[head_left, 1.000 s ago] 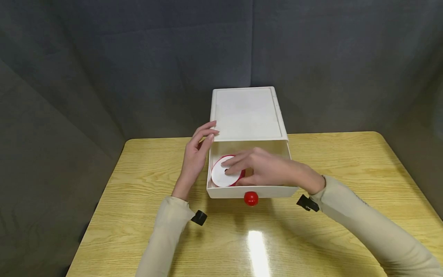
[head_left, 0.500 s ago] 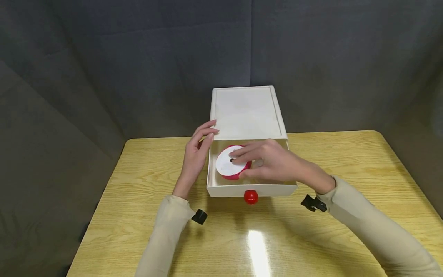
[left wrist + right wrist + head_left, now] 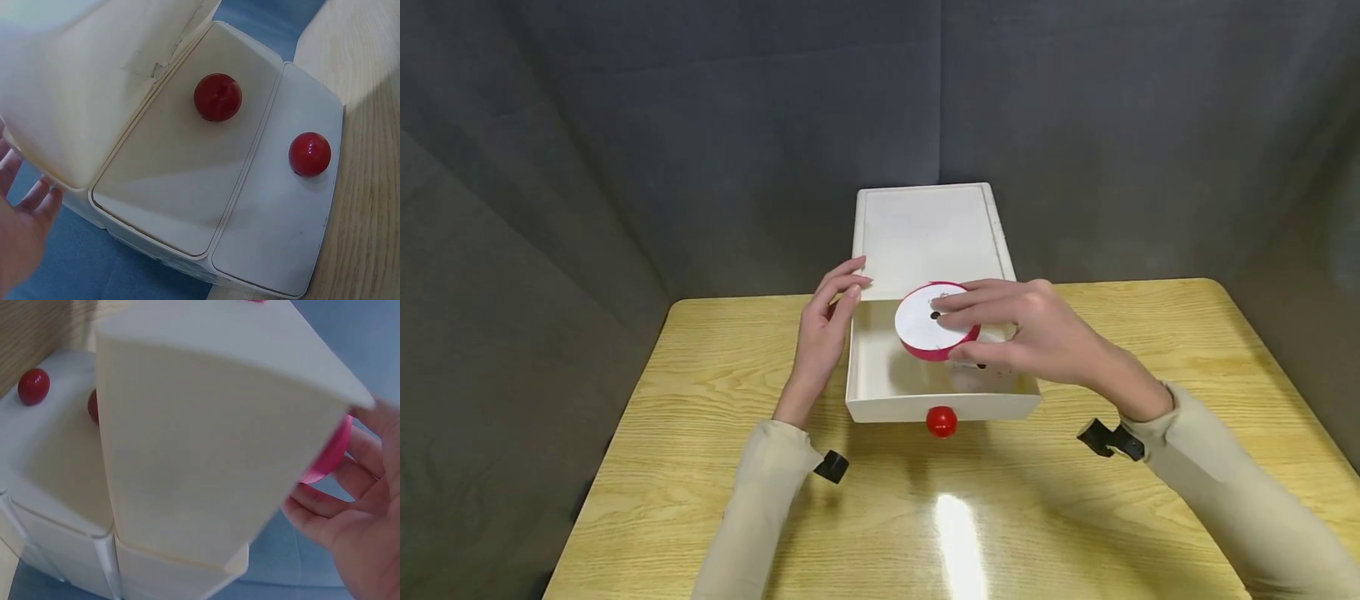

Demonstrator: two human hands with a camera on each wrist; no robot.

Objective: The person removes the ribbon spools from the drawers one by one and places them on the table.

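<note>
My right hand (image 3: 1045, 333) pinches a ribbon spool (image 3: 921, 321) with white discs and pink ribbon, above the pulled-out top drawer (image 3: 880, 408) of a white cabinet (image 3: 932, 237). In the right wrist view the drawer's side hides most of the spool; a pink edge of the ribbon (image 3: 334, 453) shows beside the fingers. A second white disc-shaped spool (image 3: 972, 379) lies in the drawer at its right, partly under my right hand. My left hand (image 3: 822, 342) rests its fingertips at the cabinet's left edge, by the top of the drawer, fingers loosely bent.
Below the pulled-out drawer are two closed drawers with red knobs (image 3: 217, 97). Another red knob (image 3: 942, 422) sticks out of the drawer front. The cabinet stands on a wooden table (image 3: 700, 400), with a dark curtain (image 3: 737, 150) behind.
My right hand has lifted the ribbon spool from the drawer's left front corner, up and to the right, uncovering the second spool. My left hand has stayed in place.
</note>
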